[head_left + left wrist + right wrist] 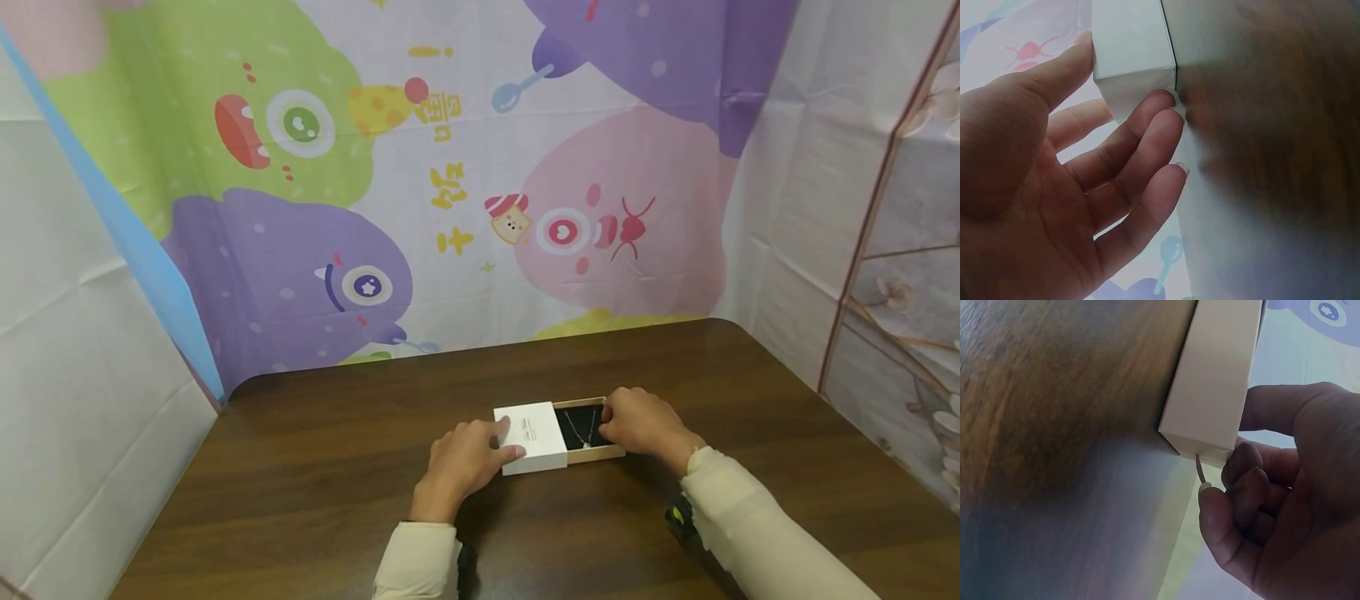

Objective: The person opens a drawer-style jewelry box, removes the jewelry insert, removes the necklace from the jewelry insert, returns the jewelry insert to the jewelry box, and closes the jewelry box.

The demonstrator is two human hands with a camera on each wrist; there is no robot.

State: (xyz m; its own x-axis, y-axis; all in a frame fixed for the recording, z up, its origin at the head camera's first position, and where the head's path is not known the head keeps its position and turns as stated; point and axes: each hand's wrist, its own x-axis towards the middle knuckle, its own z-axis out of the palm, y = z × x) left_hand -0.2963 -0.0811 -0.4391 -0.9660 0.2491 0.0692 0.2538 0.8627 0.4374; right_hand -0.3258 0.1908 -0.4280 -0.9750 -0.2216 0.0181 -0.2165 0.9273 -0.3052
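A white jewelry box sleeve [534, 435] with small print on top lies on the table, and its tan drawer [596, 454] is slid partly out to the right. On the drawer's black pad [572, 423] lies a thin silver necklace with a small pendant [586, 445]. My left hand [463, 457] holds the sleeve's left end between thumb and index finger, while the other fingers curve near its end face [1138, 84]. At the drawer's right end, my right hand [643, 423] grips the edge with curled fingers. A short ribbon tab [1200, 469] sticks out there. The right fingertips are partly hidden in the head view.
The brown wooden table [315, 467] extends around the box. Behind it hangs a cartoon-printed cloth [465, 300], with pale cloth sides at left and right. A dark strap device [681, 518] sits under the right wrist.
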